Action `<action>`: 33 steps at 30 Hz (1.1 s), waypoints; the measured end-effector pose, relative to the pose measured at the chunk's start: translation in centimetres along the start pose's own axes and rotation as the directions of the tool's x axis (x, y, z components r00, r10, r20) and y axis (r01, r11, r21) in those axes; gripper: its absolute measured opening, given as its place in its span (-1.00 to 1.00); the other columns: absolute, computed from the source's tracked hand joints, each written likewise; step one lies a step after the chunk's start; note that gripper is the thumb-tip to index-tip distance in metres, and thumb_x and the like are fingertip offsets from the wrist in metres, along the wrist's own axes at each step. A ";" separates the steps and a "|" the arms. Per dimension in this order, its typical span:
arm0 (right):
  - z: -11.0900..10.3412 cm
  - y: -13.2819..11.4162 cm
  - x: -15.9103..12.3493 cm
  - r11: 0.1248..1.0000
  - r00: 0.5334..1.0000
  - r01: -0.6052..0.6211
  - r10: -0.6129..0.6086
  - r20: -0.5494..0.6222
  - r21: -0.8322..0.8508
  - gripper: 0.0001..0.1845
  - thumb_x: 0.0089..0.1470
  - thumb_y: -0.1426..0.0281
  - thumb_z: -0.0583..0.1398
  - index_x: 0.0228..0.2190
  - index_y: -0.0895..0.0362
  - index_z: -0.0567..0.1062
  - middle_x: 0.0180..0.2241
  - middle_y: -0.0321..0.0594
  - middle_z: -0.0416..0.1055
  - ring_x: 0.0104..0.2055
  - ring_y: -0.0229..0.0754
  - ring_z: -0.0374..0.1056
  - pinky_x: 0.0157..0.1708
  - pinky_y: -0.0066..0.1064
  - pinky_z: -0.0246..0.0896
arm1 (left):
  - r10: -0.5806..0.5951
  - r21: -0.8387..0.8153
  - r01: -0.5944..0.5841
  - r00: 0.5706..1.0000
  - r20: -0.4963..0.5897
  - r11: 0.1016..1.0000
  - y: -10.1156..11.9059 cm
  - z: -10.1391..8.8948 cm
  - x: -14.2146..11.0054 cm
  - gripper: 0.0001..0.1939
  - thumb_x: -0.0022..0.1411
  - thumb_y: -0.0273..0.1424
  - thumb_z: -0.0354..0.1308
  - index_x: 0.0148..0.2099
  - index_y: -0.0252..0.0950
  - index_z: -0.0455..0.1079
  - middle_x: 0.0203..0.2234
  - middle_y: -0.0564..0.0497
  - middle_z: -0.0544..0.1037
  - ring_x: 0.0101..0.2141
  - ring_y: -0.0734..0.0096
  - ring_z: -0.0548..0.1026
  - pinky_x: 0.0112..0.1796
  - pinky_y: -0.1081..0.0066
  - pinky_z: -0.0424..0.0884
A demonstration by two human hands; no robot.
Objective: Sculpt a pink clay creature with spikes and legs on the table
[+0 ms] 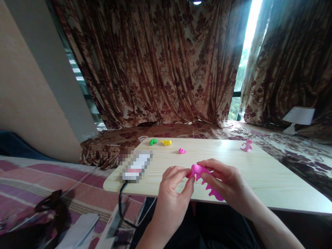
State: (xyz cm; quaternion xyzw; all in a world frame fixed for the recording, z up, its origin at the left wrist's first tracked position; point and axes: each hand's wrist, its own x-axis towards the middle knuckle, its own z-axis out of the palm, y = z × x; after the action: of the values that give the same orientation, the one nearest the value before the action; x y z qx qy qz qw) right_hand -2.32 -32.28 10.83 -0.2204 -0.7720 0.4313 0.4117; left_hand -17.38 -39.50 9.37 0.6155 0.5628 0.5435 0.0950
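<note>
A bright pink figure (198, 169), long and smooth with a row of small pointed bumps along its lower side, is held over the front edge of the table. My right hand (228, 180) is closed around its middle, thumb below and fingers above. At its left end, my left hand (173, 186) pinches the tip between thumb and fingers. The figure's lower end hangs under my right hand, and part of it is hidden by the fingers. Its material looks like modelling clay, though I cannot be sure.
On the pale wooden table (272, 183) lie a green piece (153, 141), a yellow piece (166, 142), a small pink piece (182, 151) and a light pink figure (247, 145). A blurred-out power strip (136, 167) with a black cable is at the left. A lamp (298, 117) stands beyond.
</note>
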 end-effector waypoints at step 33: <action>0.5 0.4 -0.2 0.950 0.986 0.162 -0.163 0.020 -0.267 -0.76 0.16 0.45 0.13 -0.13 0.04 0.47 -0.23 -0.25 0.40 -0.24 -0.25 0.35 -0.23 -0.44 0.27 | -0.086 -0.148 0.114 0.979 0.183 0.982 -0.9 -0.3 1.3 -0.72 0.28 -0.28 0.00 -0.28 -0.29 0.48 -0.48 0.06 0.43 -0.37 0.42 0.38 -0.28 0.47 0.26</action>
State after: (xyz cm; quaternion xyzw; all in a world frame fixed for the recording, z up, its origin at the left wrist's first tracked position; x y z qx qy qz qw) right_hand -2.62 -32.48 10.24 -0.2101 -0.8381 0.2876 0.4132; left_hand -18.40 -38.35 9.56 0.6224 0.5379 0.5243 0.2201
